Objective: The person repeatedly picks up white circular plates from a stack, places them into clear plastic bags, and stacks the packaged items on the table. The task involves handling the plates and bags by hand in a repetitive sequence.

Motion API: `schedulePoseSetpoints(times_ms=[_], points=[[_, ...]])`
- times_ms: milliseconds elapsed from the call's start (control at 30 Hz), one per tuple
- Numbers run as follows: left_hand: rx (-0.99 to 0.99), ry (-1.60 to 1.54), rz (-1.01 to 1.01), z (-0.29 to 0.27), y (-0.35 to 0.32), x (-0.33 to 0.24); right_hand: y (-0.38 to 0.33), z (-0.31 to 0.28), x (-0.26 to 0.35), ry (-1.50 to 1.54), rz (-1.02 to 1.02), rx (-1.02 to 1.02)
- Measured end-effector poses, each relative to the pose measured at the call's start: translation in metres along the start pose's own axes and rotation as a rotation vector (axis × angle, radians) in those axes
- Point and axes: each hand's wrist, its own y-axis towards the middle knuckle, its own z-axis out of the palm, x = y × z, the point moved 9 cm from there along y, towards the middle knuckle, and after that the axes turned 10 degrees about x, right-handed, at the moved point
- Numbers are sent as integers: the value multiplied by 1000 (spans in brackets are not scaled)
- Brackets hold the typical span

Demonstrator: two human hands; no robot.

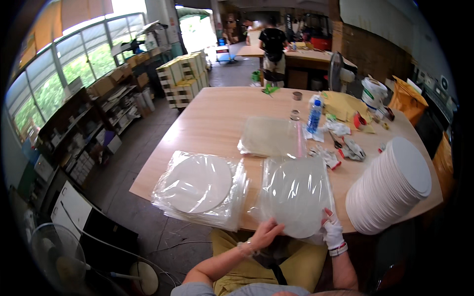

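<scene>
The left hand (266,234), half curled, touches the lower edge of one clear plastic bag (296,192); the white-gloved right hand (333,231), fingers bent, is at its right edge. Whether they pinch, I cannot tell. One stack of bagged discs (200,187) lies left, one leaning white disc stack (382,190) right; beyond is one blue bottle (314,117).

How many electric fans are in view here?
2: one fan at the picture's lower left, another fan beyond the table, at upper right. More may be hidden in the background.
</scene>
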Motion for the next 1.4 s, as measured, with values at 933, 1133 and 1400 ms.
schedulePoseSetpoints(times_ms=[933,1133,1400], points=[[-288,1554,-532,-246,-65,-119,55,173,77,-324,111,379],[-403,2102,764,-155,-79,-194,-93,-7,295,-1246,-544,-546],[-46,1212,649,-62,-68,-166,-112,-133,360,-1034,-113,-415]])
